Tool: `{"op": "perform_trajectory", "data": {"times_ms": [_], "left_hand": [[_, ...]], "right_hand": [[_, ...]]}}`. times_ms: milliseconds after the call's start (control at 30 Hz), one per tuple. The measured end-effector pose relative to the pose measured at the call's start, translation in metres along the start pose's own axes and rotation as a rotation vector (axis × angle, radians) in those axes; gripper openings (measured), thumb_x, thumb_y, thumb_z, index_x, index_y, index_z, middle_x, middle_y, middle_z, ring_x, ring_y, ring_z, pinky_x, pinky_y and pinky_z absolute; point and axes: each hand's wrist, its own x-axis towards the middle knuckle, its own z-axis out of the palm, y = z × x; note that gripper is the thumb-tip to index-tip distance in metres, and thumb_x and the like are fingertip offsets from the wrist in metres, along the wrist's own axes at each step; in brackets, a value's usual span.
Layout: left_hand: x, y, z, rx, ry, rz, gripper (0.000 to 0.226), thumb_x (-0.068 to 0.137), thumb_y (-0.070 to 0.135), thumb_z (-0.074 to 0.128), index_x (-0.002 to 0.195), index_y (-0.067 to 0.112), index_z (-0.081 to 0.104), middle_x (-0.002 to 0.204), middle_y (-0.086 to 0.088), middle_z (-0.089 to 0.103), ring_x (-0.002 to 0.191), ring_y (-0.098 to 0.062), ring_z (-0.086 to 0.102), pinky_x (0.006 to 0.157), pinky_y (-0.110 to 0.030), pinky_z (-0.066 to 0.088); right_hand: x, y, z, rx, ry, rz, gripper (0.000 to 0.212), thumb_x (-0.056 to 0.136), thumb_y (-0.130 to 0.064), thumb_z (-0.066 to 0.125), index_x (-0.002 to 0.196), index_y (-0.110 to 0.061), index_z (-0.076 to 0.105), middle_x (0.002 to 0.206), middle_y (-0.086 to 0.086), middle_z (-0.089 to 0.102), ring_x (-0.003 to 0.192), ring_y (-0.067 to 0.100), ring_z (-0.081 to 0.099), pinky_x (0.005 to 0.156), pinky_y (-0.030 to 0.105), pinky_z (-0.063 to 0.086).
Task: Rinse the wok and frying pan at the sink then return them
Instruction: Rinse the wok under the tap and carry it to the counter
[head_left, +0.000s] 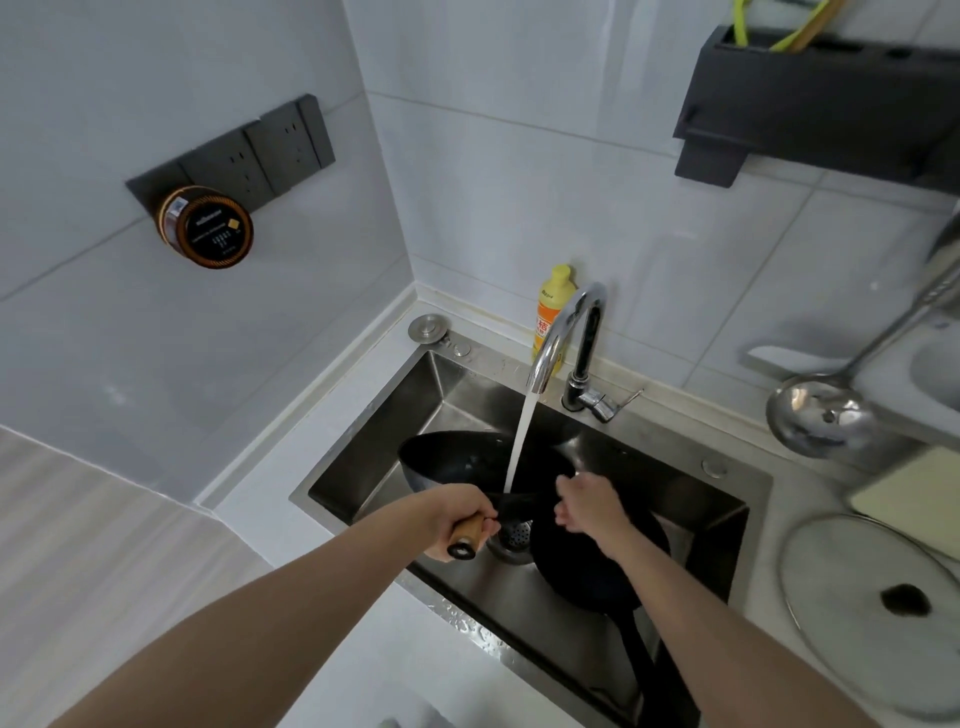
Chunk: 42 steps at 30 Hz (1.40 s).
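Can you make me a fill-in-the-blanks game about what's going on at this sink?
1. Water pours from the curved chrome tap into the black ____ held over the steel sink.
2. The left hand grips a handle made of ____.
3. The black frying pan lies in the sink below the ____ hand.
4. The dish soap bottle behind the tap is ____.

Missing words: wok; wood; right; yellow

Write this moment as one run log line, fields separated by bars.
step: rinsing wok | left hand: holds wok handle | right hand: by stream | faucet: running | frying pan: in sink
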Motion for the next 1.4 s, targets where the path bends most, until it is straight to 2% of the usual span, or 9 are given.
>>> {"op": "perform_trajectory", "data": {"times_ms": [267,400,467,567,667,767,900,1067,1400], "left_hand": [[-0.021,-0.042,-0.026,-0.111,-0.176,0.006,0.016,0.09,0.007,0.065,0.104,0.004,0.06,0.072,-0.011,0.065,0.051,-0.015,0.065,0.045,-0.024,0.053],[-0.028,-0.074,-0.054,-0.141,-0.158,-0.037,0.021,0.088,0.007,0.065,0.106,0.003,0.056,0.076,-0.012,0.061,0.055,-0.013,0.06,0.044,-0.021,0.053],[-0.022,-0.082,-0.069,-0.134,-0.186,-0.053,0.033,0.084,0.004,0.066,0.115,0.004,0.056,0.078,-0.011,0.062,0.053,-0.013,0.062,0.044,-0.022,0.053],[-0.03,-0.088,-0.08,-0.091,-0.175,-0.065,0.039,0.081,-0.001,0.064,0.119,0.004,0.054,0.09,-0.014,0.065,0.055,-0.017,0.066,0.047,-0.025,0.056],[-0.022,-0.085,-0.09,-0.101,-0.227,-0.064,0.047,0.08,-0.001,0.065,0.124,0.005,0.049,0.113,-0.02,0.064,0.071,-0.025,0.07,0.054,-0.032,0.06],[-0.01,-0.081,-0.098,-0.076,-0.205,-0.073,0.038,0.082,0.0,0.063,0.119,0.004,0.053,0.096,-0.017,0.065,0.064,-0.022,0.067,0.059,-0.028,0.06],[-0.005,-0.083,-0.098,-0.034,-0.185,-0.107,0.01,0.084,0.003,0.056,0.093,0.007,0.052,0.06,-0.006,0.053,0.041,-0.011,0.049,0.043,-0.017,0.046],[-0.008,-0.083,-0.095,-0.019,-0.197,-0.104,0.008,0.087,0.008,0.057,0.085,0.009,0.05,0.055,-0.003,0.05,0.04,-0.009,0.046,0.043,-0.016,0.043],[-0.059,-0.106,-0.109,-0.08,-0.299,-0.108,0.015,0.082,0.006,0.064,0.094,0.01,0.056,0.061,-0.001,0.056,0.044,-0.007,0.052,0.041,-0.018,0.048]], "right_hand": [[-0.058,-0.026,0.081,0.187,-0.442,0.281,0.054,0.097,-0.057,0.049,0.106,-0.007,0.067,0.104,0.015,0.073,0.1,0.032,0.069,0.085,0.04,0.055],[-0.073,-0.026,0.136,0.394,-0.552,0.391,0.046,0.095,-0.04,0.06,0.124,-0.004,0.061,0.115,0.017,0.071,0.111,0.033,0.067,0.1,0.044,0.052],[-0.084,-0.023,0.159,0.505,-0.592,0.444,0.035,0.1,-0.032,0.053,0.113,0.0,0.06,0.103,0.018,0.071,0.098,0.029,0.069,0.09,0.038,0.056],[-0.088,-0.025,0.175,0.575,-0.58,0.526,0.027,0.1,-0.027,0.046,0.101,-0.003,0.059,0.084,0.016,0.069,0.075,0.026,0.071,0.061,0.028,0.056],[-0.073,-0.023,0.185,0.537,-0.533,0.513,0.027,0.097,-0.025,0.045,0.1,-0.002,0.059,0.087,0.017,0.067,0.079,0.028,0.069,0.064,0.03,0.056],[-0.062,-0.023,0.196,0.587,-0.498,0.507,0.025,0.096,-0.021,0.048,0.107,-0.004,0.062,0.097,0.014,0.068,0.088,0.025,0.069,0.078,0.033,0.056],[-0.056,-0.019,0.205,0.626,-0.394,0.55,0.032,0.095,-0.027,0.057,0.066,-0.015,0.052,0.06,-0.001,0.05,0.054,0.011,0.053,0.056,0.025,0.048],[-0.058,-0.025,0.202,0.57,-0.367,0.577,0.046,0.095,-0.034,0.062,0.054,-0.018,0.049,0.052,-0.006,0.046,0.048,0.01,0.047,0.061,0.024,0.045],[-0.121,-0.036,0.204,0.514,-0.322,0.449,0.035,0.094,-0.034,0.06,0.111,-0.004,0.061,0.088,0.014,0.071,0.089,0.023,0.07,0.085,0.032,0.056]]}}
